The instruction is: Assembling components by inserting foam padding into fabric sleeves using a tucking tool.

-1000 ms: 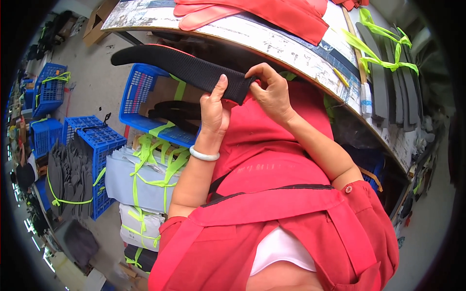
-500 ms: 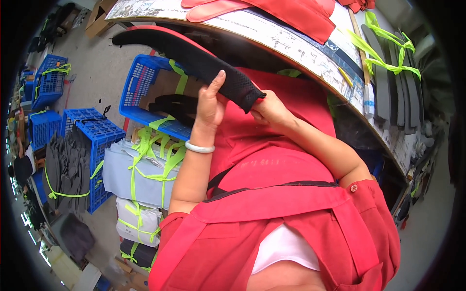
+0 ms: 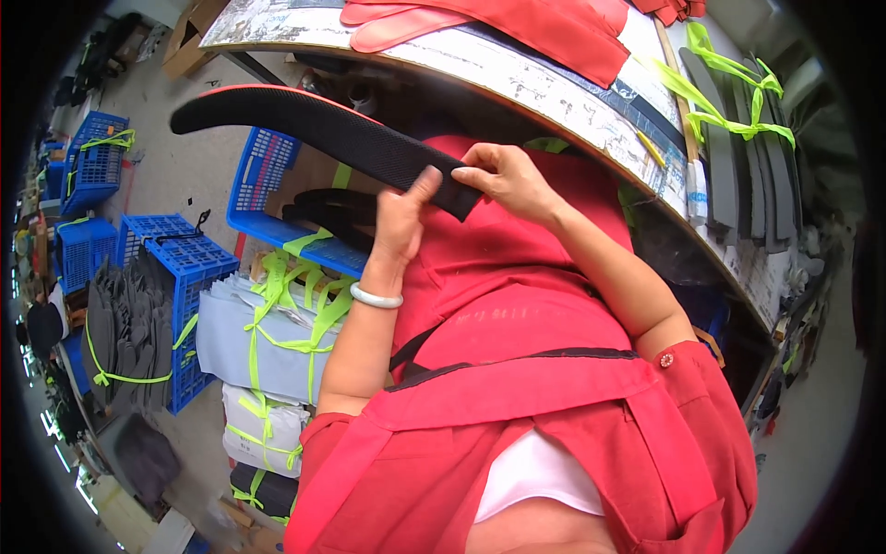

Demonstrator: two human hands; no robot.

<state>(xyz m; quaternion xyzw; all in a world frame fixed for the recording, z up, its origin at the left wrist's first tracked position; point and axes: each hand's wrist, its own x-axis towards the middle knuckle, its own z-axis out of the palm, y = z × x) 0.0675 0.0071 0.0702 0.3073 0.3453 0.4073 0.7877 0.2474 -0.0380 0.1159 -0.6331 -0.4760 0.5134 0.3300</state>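
A long curved black strip of mesh-like material with a red edge [image 3: 305, 118] reaches from my lap out over the blue crate. My left hand [image 3: 399, 223] grips it near its square end, thumb on top and the other fingers hidden beneath. At that same end, my right hand [image 3: 513, 183] pinches the upper edge between thumb and fingers. The strip's far, rounded tip hangs free in the air, left of the worktable edge.
A white, scuffed worktable [image 3: 544, 97] with red fabric pieces [image 3: 544, 37] runs along the far side. Below the strip stands a blue crate [image 3: 242, 208] holding black pieces [image 3: 337, 217]. Tied bundles [image 3: 245, 323] are stacked at my left; grey strips [image 3: 729, 175] stand tied at the right.
The strip's far tip has swung left and down, and its surface looks flatter. My right hand has shifted up from the end's corner to its upper edge.
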